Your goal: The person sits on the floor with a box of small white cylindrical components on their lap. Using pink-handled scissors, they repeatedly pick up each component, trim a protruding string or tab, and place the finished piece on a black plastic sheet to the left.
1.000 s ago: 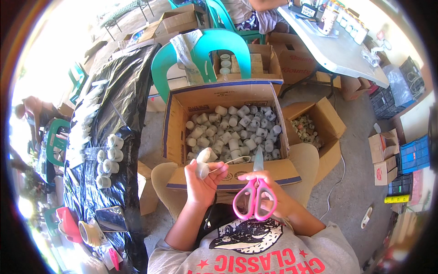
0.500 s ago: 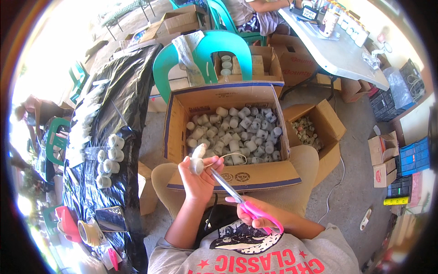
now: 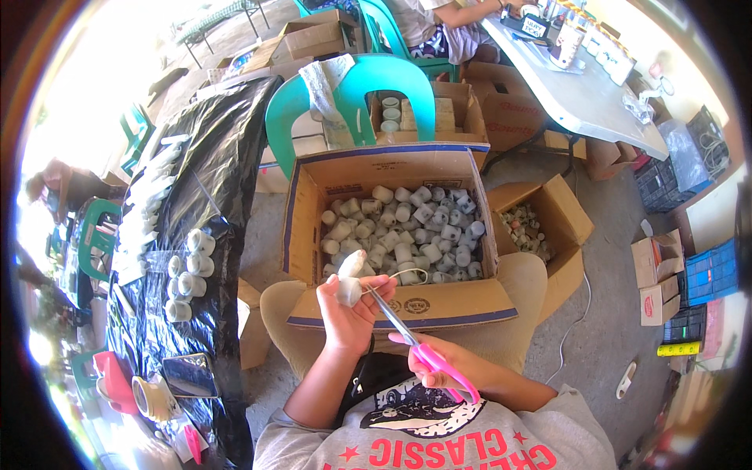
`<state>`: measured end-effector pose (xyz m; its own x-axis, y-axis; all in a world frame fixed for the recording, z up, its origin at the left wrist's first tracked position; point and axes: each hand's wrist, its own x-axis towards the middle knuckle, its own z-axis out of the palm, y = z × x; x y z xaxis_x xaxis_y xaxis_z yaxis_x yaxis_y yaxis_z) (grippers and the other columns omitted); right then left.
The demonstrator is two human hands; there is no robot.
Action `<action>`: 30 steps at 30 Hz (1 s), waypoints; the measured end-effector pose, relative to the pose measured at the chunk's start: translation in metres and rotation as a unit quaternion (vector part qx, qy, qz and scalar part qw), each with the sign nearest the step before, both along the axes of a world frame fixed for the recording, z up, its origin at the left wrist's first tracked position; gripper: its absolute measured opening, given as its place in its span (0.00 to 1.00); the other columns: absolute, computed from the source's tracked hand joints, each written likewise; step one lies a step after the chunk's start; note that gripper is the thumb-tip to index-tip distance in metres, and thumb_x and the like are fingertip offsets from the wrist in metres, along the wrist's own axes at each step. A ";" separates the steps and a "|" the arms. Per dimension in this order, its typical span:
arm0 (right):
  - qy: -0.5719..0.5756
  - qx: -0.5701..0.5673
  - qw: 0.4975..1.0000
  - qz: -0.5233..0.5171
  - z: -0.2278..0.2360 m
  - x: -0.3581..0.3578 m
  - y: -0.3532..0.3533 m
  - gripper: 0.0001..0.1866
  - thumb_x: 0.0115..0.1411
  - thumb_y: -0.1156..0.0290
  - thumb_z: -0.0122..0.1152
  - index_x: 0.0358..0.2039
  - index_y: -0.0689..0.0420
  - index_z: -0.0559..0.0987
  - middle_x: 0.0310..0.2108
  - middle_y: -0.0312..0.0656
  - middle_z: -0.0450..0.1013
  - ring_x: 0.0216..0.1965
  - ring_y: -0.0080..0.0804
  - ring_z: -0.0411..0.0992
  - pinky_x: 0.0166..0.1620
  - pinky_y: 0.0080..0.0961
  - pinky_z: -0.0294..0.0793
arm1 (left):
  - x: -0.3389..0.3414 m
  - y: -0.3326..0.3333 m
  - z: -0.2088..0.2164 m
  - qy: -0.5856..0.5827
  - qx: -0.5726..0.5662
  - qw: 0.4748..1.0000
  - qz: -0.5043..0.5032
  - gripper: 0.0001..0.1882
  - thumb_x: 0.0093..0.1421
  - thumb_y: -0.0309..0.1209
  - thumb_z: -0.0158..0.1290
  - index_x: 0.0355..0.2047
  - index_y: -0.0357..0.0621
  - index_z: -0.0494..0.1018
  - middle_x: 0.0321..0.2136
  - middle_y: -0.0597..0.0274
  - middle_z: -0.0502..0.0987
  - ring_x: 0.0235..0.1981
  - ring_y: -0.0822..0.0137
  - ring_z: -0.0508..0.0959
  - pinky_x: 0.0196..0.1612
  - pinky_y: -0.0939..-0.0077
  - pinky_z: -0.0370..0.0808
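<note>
The left hand (image 3: pixel 348 319), at the centre of the frame, has its fingers closed around a small whitish cup (image 3: pixel 349 293) trailing a pale cord (image 3: pixel 419 271). The right hand (image 3: pixel 442 362), lower centre, is clamped on pink-handled scissors (image 3: pixel 398 319), their tip beside the left fingers. Just beyond, mid-frame, an open cardboard carton (image 3: pixel 384 164) full of similar cups (image 3: pixel 399 227) takes up the space; behind it stands a green plastic chair (image 3: pixel 280 117) draped with a cloth (image 3: pixel 319 88). Black plastic sheeting (image 3: pixel 227 149) spreads at left, a smaller carton (image 3: pixel 570 213) sits right of centre, and a pale desk (image 3: pixel 599 117) fills the upper right. One second ago the scissors pointed upward, away from the cup; now they slant toward it.
</note>
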<state>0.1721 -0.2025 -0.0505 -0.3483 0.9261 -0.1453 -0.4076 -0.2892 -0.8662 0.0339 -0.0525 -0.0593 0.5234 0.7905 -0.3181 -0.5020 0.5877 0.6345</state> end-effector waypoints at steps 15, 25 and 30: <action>-0.527 0.187 0.823 -0.098 0.032 0.014 -0.010 0.33 0.58 0.68 0.61 0.62 0.58 0.61 0.31 0.35 0.66 0.33 0.28 0.66 0.41 0.33 0.68 | -0.005 0.012 0.004 0.029 0.063 0.998 0.014 0.38 0.58 0.55 0.38 0.61 0.42 0.56 0.35 0.47 0.78 0.42 0.52 0.78 0.49 0.64 0.73; -0.593 0.155 0.777 -0.145 0.061 0.026 -0.004 0.29 0.47 0.84 0.57 0.53 0.56 0.68 0.32 0.42 0.70 0.31 0.41 0.71 0.34 0.34 0.72 | -0.013 -0.021 0.036 0.048 0.305 0.905 -0.291 0.38 0.60 0.47 0.49 0.61 0.30 0.54 0.34 0.56 0.80 0.41 0.67 0.77 0.50 0.74 0.69; -0.471 0.178 0.857 -0.107 0.013 0.015 0.018 0.16 0.54 0.77 0.59 0.45 0.56 0.75 0.33 0.44 0.74 0.32 0.43 0.74 0.33 0.33 0.72 | -0.010 -0.024 0.032 0.035 0.213 0.948 -0.232 0.39 0.58 0.42 0.54 0.62 0.32 0.51 0.39 0.51 0.78 0.41 0.63 0.78 0.46 0.71 0.74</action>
<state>0.1872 -0.1848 -0.0377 -0.0475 0.9982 0.0365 0.5111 0.0556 -0.8577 0.0242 -0.0763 -0.0273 0.8359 0.5446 -0.0684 -0.1994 0.4174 0.8866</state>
